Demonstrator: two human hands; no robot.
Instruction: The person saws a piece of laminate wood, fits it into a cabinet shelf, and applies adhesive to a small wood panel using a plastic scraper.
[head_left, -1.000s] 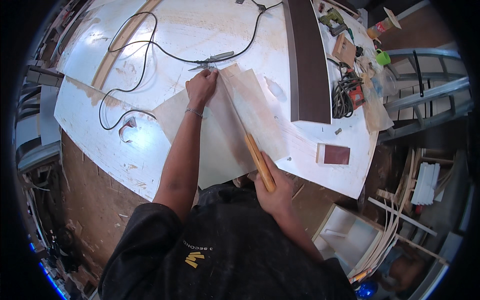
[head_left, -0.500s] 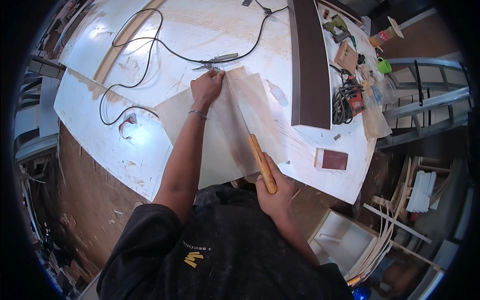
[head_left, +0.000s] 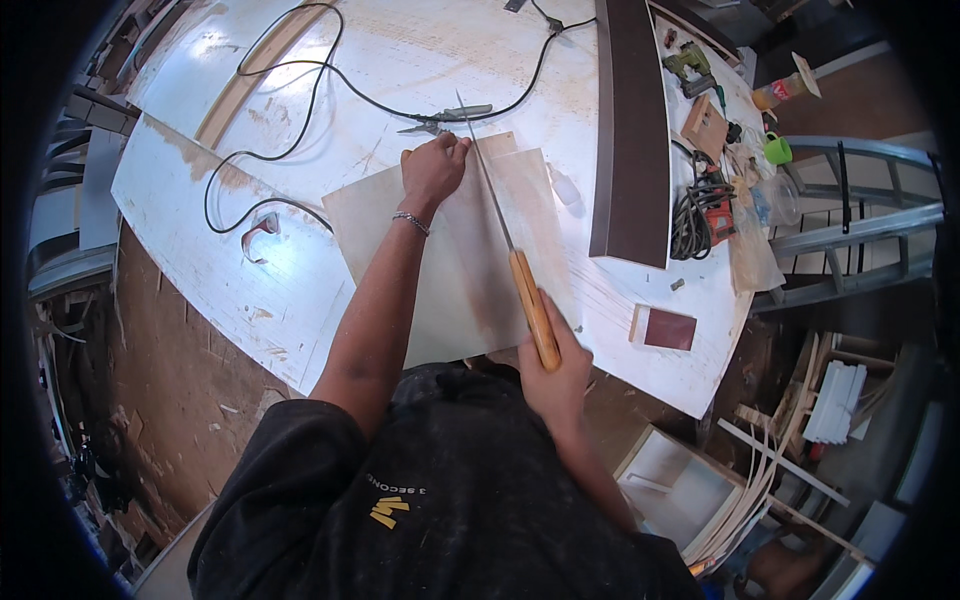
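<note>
A hand saw (head_left: 534, 310) with a pale wooden handle is in my right hand (head_left: 557, 372), fingers wrapped round the grip. Its narrow blade runs away from me over a thin, pale wooden sheet (head_left: 420, 270), and the tip reaches past the sheet's far edge. My left hand (head_left: 436, 172) is closed at that far edge, fingertips close beside the blade. A small yellowish bit shows at its left side; what the fingers hold is hidden. Beyond it, pliers (head_left: 425, 128) and a grey-handled tool (head_left: 468, 112) lie beside a black cable (head_left: 385, 107).
The sheet lies on a white worktable (head_left: 285, 335). To the right stand a long dark brown panel (head_left: 632, 140), a green power tool (head_left: 688, 68), a red tool with coiled cord (head_left: 718, 222) and a maroon block (head_left: 668, 328). A metal ladder (head_left: 850, 240) is past the table's right edge.
The saw has slid forward, away from me, with my right hand; more of its tip shows beyond the sheet's edge. My left hand keeps its place on the sheet. The view has shifted slightly.
</note>
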